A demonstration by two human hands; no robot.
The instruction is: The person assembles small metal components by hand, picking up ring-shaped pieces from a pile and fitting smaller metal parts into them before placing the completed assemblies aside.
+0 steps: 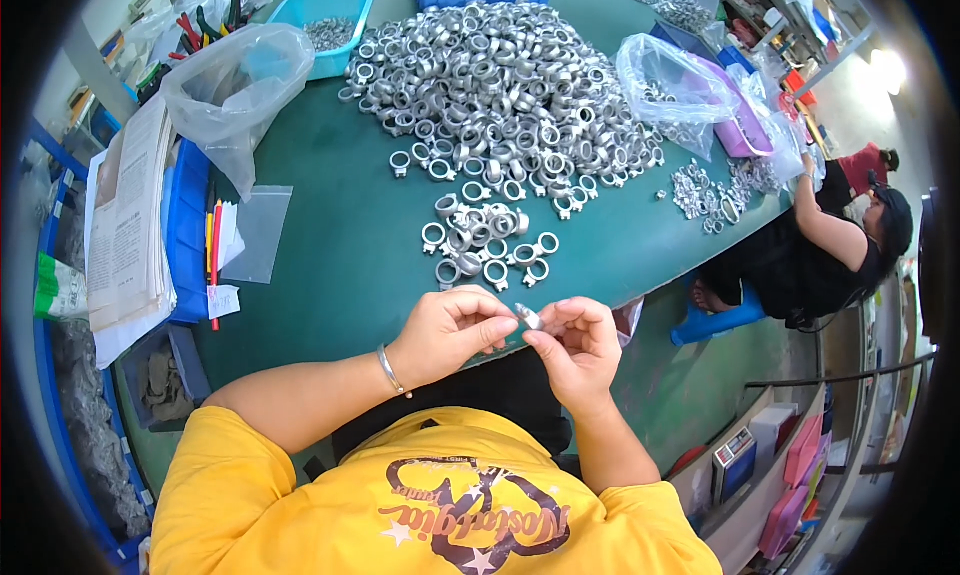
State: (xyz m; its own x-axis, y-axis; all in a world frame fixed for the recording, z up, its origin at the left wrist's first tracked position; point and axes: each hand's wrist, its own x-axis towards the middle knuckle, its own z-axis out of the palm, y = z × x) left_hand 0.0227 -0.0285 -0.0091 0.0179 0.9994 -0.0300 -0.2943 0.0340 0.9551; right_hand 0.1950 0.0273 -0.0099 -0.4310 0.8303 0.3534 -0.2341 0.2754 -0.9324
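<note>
Close to my body at the table's near edge, my left hand (450,333) and my right hand (578,350) meet with fingers pinched together. Between the fingertips is a small silver metal ring part (529,318), mostly covered, so its full shape is hidden. My right thumb and fingers grip it, and the left thumb and forefinger press at its other side. Just beyond my hands lies a small group of silver metal rings (496,272) with little lugs. Behind that rises a large heap of the same rings (500,85).
A turquoise bin (362,20) and clear plastic bag (235,75) stand far left, near papers (130,210) and a blue tray (186,230). Smaller metal parts (705,197) lie right, beside a purple basket (745,125). A co-worker (840,245) sits at the table's right edge.
</note>
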